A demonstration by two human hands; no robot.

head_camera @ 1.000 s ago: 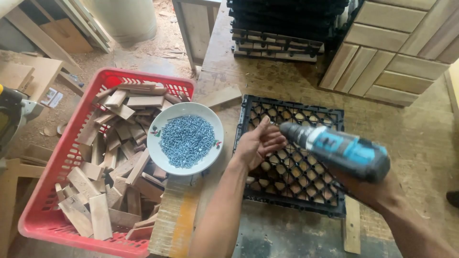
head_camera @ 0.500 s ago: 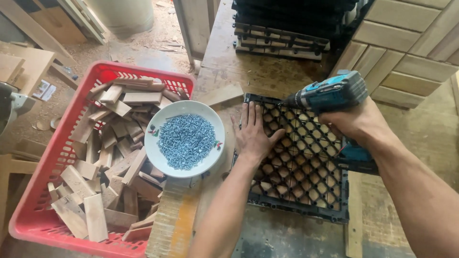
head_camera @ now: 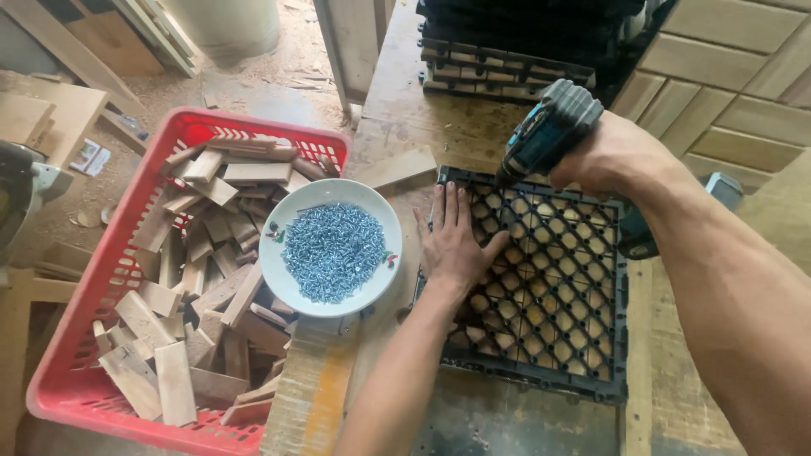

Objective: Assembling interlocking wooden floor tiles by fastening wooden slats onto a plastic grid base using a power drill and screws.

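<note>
Driving a screw at the top left corner of the black grid panel

The left hand (head_camera: 454, 245) lies flat, fingers spread, on the black plastic grid panel (head_camera: 549, 295) resting on the tabletop (head_camera: 405, 110); the right hand (head_camera: 617, 156) has its grip wrapped tight around the teal drill (head_camera: 547, 128), tip down at the corner. I think the drill should stay upright and the palm press firmly; white bowl of screws (head_camera: 331, 249) is just beside

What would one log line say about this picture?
left hand: flat on black grid | right hand: holds drill, tip at grid | bowl of screws: beside left hand
</note>
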